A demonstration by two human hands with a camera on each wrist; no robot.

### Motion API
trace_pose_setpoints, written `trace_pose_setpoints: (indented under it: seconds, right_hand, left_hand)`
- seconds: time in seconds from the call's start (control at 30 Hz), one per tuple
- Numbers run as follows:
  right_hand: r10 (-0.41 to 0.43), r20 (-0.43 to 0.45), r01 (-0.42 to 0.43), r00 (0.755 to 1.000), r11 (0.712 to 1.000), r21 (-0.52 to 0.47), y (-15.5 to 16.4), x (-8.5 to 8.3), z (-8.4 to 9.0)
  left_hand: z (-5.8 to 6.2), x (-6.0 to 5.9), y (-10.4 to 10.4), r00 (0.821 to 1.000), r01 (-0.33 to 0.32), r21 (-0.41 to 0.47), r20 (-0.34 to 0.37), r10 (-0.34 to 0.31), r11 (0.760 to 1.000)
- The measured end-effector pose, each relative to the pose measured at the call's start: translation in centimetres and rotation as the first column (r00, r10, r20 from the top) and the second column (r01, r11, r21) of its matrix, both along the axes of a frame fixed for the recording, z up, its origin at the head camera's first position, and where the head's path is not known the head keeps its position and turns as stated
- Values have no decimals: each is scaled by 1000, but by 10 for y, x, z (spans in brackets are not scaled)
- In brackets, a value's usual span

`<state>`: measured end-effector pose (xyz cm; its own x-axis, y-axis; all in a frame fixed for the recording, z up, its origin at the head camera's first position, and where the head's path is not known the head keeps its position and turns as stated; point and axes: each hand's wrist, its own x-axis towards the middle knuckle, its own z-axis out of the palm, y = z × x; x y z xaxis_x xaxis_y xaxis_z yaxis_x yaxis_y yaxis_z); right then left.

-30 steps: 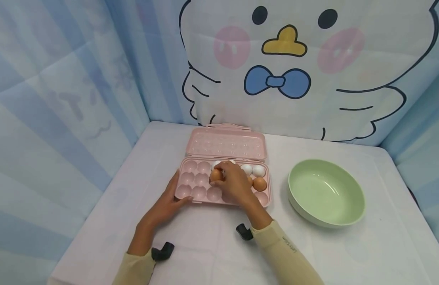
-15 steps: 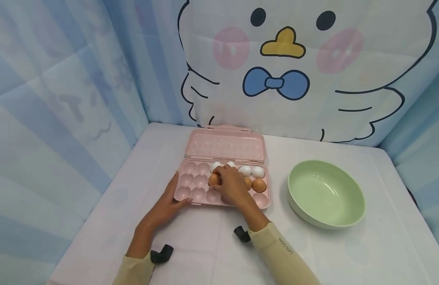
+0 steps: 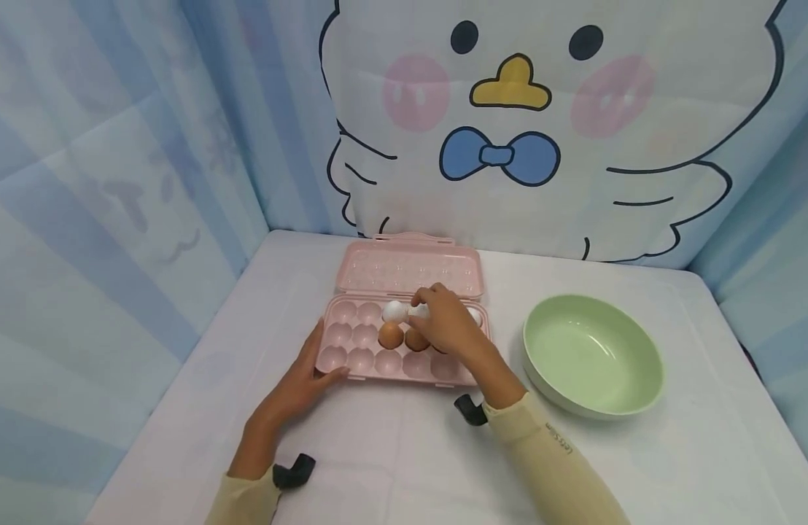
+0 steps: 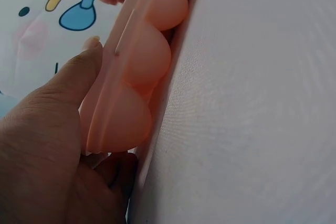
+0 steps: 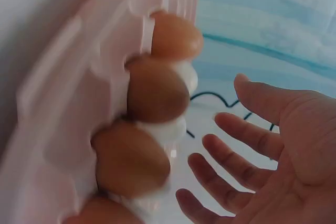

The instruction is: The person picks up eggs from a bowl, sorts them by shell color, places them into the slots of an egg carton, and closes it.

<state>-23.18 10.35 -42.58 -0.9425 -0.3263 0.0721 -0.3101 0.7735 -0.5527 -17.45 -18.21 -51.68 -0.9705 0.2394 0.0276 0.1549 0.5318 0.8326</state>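
Observation:
An open pink egg tray (image 3: 341,334) lies mid-table with its lid (image 3: 410,266) flat behind it. Two brown eggs (image 3: 391,335) sit side by side in the middle row and a white egg (image 3: 394,311) in the back row; more eggs are hidden under my right hand (image 3: 425,305). That hand hovers over the back row, fingers loose near a white egg. In the right wrist view the right hand (image 5: 262,145) is spread and empty beside the brown eggs (image 5: 157,90). My left hand (image 3: 299,379) holds the tray's front left corner; its thumb (image 4: 79,72) lies on the rim (image 4: 118,51), fingers tucked below.
A pale green bowl (image 3: 531,357), empty, stands to the right of the tray. The table is covered with a white cloth (image 3: 391,452). Blue striped curtains and a cartoon bird backdrop (image 3: 509,109) close in the back and sides.
My right hand has let go of the brown egg, which now sits in the middle row, and has moved back and right over the white eggs. The left hand stayed on the tray.

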Motion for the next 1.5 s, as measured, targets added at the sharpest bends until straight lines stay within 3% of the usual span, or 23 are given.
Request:
trace_pose_setpoints:
  seconds: [0.23,0.4,0.53,0.63,0.7,0.83,0.97,1.13,1.27,1.37,1.5]
  right_hand:
    - [-56,-16,56,998,998,-31,35,-14,13]
    - [-123,0,123,992,991,-57,62,-39,25]
    - [-206,96,219,974,964,-153,84,-61,28]
    - [-263,203,311,943,914,-260,90,-71,25]
    - [-282,275,366,919,870,-330,89,-75,21]
    - [-289,378,428,879,829,-361,84,-82,9]
    - [-287,435,450,854,826,-338,79,-84,0]
    - [-269,447,450,853,813,-369,77,-88,-9]
    - [-273,477,473,835,799,-372,80,-92,-17]
    - [-281,491,474,824,817,-328,84,-94,-24]
    - [-287,448,431,847,864,-261,88,-98,-28]
  left_hand:
    - [12,6,-6,999,31,-111,28,-28,993]
    - [46,-2,-19,996,87,-279,19,-85,956]
    - [85,-29,-31,993,99,-390,-25,-118,915]
    - [107,-63,-38,988,110,-421,-53,-145,900]
    - [113,-89,-40,986,126,-409,-51,-160,904]
    - [101,-139,-39,987,159,-332,56,-149,930]
    - [83,-167,-32,975,172,-230,177,-132,958]
    - [65,-182,-24,963,138,-93,246,-112,986]
    - [54,-190,-18,955,95,9,281,-94,995]
    - [46,-194,-14,953,62,5,296,-60,998]
    - [42,-196,-11,961,18,-54,275,-3,998]
